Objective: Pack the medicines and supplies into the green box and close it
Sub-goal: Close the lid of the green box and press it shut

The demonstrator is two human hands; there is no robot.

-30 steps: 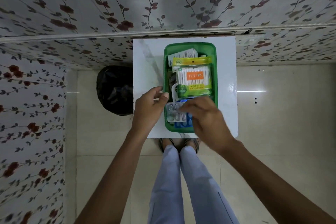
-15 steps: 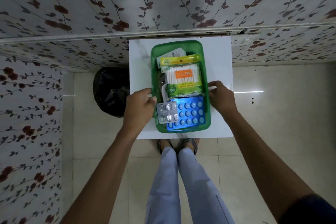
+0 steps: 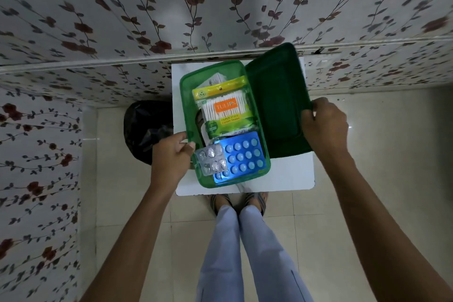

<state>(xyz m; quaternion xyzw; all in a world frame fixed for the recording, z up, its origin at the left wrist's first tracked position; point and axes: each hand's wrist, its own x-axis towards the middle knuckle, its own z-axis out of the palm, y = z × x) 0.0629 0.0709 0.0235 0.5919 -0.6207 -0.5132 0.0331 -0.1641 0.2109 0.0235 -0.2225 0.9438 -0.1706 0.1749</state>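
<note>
Head view: right hand (image 3: 323,127) grips the stiff, light lid (image 3: 277,103) by its outer edge; left hand (image 3: 171,157) pinches the green box (image 3: 187,105) rim, steadying it.

A small white table (image 3: 289,174) is standing in the middle of the picture. A black bag (image 3: 147,130) is sitting on the shiny tile floor (image 3: 110,179), just left of the table. Flowery walls (image 3: 122,27) are running across the top and down the left side.
</note>
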